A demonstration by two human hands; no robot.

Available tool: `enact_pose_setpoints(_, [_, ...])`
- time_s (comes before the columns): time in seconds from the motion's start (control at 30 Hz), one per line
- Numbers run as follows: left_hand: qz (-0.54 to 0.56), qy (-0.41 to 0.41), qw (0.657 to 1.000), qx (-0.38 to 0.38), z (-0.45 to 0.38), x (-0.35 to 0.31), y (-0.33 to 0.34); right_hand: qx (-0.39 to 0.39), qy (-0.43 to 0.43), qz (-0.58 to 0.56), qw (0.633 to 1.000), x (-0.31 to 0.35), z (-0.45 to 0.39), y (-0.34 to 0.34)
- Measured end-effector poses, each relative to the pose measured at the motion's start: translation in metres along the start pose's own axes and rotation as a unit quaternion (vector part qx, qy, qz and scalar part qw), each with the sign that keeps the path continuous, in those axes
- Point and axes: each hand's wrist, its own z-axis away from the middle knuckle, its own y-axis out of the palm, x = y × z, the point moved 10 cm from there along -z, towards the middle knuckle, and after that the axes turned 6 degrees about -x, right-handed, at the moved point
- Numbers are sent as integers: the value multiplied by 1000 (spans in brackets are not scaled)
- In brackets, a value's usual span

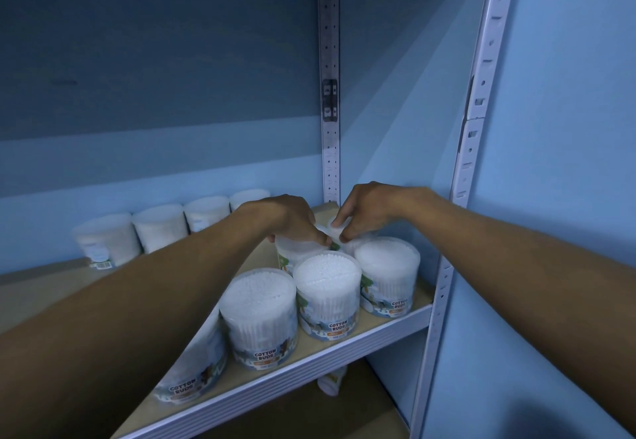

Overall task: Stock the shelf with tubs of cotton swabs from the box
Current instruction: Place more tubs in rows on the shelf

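Head view looks down both bare forearms to the hands, which meet over the far right corner of the shelf. Left hand curls its fingers and thumb over the lid of a tub of cotton swabs standing in the second row, gripping it from above. Right hand is just beside it, fingers bent and pinching the rim of another tub behind, mostly hidden under the two hands. The thumbs of both hands nearly touch.

Nearer than the hands, three front tubs stand upright along the shelf's front edge, packed close, their clear lids showing white swab tips and their labels reading "COTTON BUDS". A fourth labelled tub sits partly hidden under the left forearm.

Beyond and to the left of the left hand, a back row of tubs lines up against the blue rear wall. Just behind the right hand rises a perforated white upright; a second slotted upright stands to the right of the right forearm. Below the shelf edge, a small white object shows, too dim to identify.
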Motion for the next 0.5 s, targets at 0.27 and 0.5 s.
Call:
enact_pose_setpoints(0.27, [-3,-3,1000,1,7,-2,1,-8,-1,-11,1000,1,6,1])
enact_pose_setpoints(0.5, [3,0,1000,-2,8,-1,0,-7,-6,-32,999,-4,6,3])
